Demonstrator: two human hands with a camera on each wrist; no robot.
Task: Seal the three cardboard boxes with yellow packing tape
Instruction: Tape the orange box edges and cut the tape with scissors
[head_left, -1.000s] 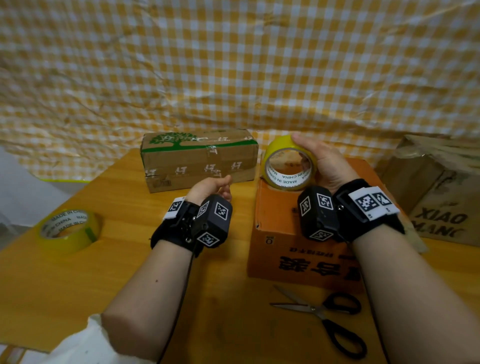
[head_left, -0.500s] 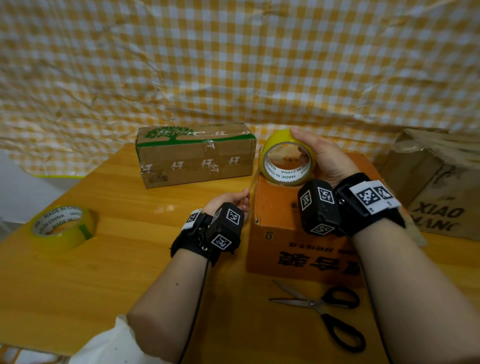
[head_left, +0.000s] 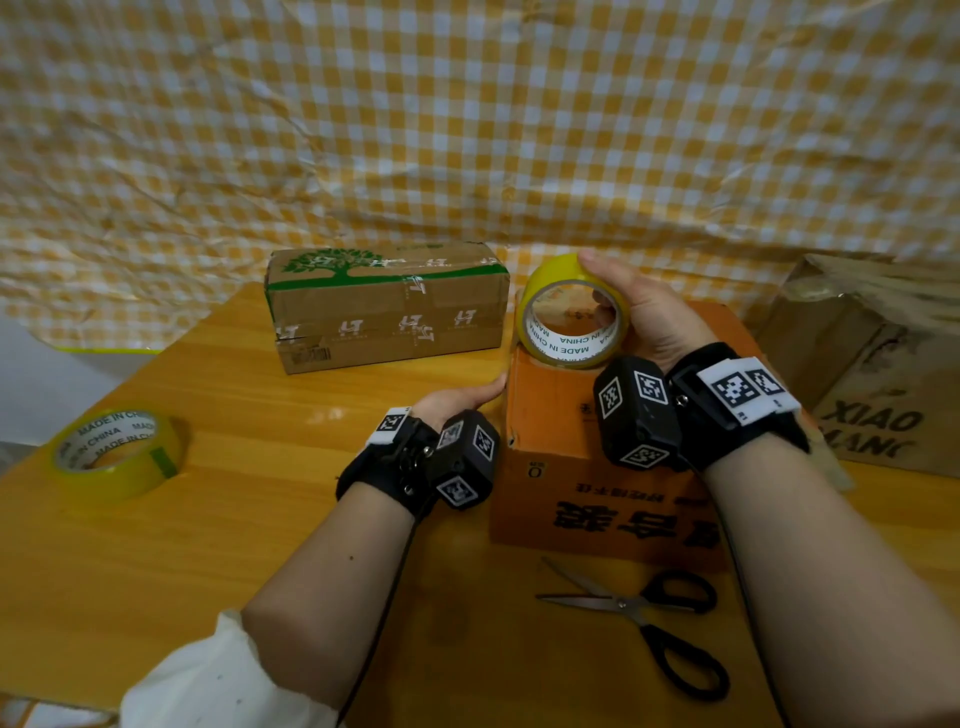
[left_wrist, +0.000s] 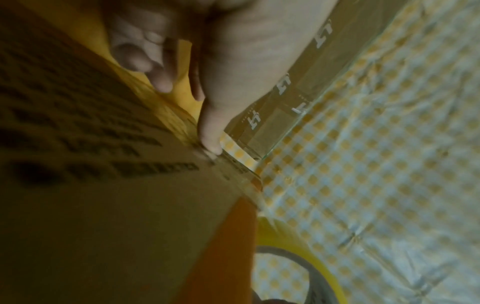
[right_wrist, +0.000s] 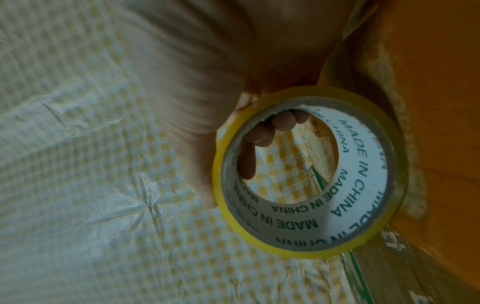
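An orange box (head_left: 561, 415) stands in the middle of the table. My right hand (head_left: 639, 312) grips a yellow tape roll (head_left: 571, 317) upright on the box's far left top edge, with fingers (right_wrist: 283, 121) curled inside the core (right_wrist: 363, 195). My left hand (head_left: 467, 400) lies against the box's left side. One straight digit (left_wrist: 210, 135) presses a yellowish tape strip near the box's upper edge (left_wrist: 182, 127), and the other fingers are loosely curled. A brown box with a green tree print (head_left: 389, 317) sits behind it. A third, worn brown box (head_left: 872, 374) is at the right.
A second yellow tape roll (head_left: 111, 457) lies flat at the table's left edge. Black-handled scissors (head_left: 639, 613) lie open in front of the orange box. A checked yellow cloth (head_left: 467, 130) hangs behind the wooden table (head_left: 260, 519).
My left hand has moved right and down from near the brown box to the orange box's left side. The right hand keeps the roll on the box's top.
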